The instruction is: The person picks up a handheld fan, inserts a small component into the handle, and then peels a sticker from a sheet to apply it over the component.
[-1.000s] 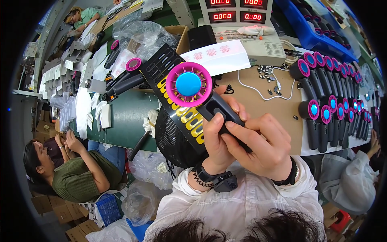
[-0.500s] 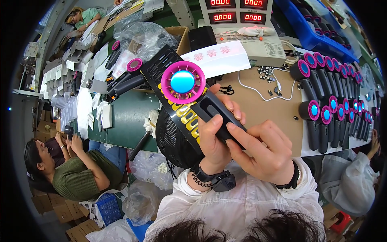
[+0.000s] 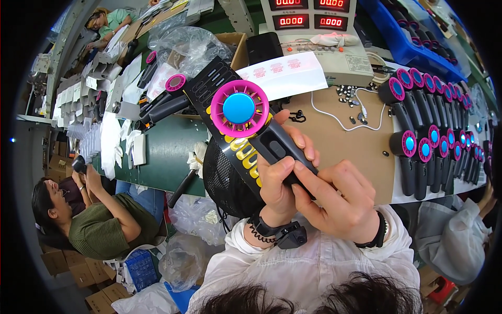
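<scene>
My left hand [image 3: 282, 180] is wrapped round the black handle of a handheld fan [image 3: 239, 109], its thumb lying on the handle. The fan's round head has a magenta finned ring and a shiny blue disc in the middle. A recessed oval panel shows on the handle, just above my left thumb. My right hand [image 3: 342, 201] grips the handle's lower end, thumb and forefinger pressed against it beside my left thumb. Beneath the fan lies a black sticker sheet [image 3: 212, 78] with yellow ovals where pieces are gone. Under that sheet is a black mesh bag [image 3: 217, 178].
Rows of similar fans [image 3: 418, 136] stand at the right. A test unit [image 3: 340, 63] with red displays is at the back, near a white printed sheet [image 3: 293, 78] and a white cable [image 3: 340, 125]. More fans [image 3: 162, 107] lie left. Co-workers [image 3: 104, 225] sit at both sides.
The fan has shifted slightly right and turned a little, so the blue disc looks darker and more of the handle's recess shows. Both hands keep their grip. The left co-worker's dark object has tilted.
</scene>
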Demonstrator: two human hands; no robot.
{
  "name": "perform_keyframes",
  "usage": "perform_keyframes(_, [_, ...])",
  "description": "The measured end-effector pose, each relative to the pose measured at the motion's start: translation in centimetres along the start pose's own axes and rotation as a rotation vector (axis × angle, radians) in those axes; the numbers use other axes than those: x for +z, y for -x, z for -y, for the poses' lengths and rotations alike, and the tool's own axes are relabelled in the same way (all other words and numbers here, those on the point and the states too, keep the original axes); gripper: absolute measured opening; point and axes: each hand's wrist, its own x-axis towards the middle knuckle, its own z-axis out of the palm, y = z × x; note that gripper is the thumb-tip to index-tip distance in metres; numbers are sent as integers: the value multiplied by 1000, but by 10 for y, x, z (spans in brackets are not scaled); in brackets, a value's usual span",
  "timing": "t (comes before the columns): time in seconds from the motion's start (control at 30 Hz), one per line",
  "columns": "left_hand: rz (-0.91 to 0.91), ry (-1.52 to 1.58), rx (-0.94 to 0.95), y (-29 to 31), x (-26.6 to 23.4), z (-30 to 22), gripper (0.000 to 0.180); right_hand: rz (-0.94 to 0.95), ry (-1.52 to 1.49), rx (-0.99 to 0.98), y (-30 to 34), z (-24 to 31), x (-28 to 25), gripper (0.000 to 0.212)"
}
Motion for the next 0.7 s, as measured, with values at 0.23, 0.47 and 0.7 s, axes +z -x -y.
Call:
perform_keyframes(0.23, [9, -48, 12, 0, 2, -4, 68, -27, 1, -16, 0, 5, 3, 35])
perform_keyframes(0.47, [-5, -106, 18, 2, 5, -9, 66, -29, -6, -33, 1, 8, 4, 34])
perform_keyframes(0.7, [-28, -146, 15, 0, 7, -10, 66, -30, -10, -31, -1, 8, 5, 32])
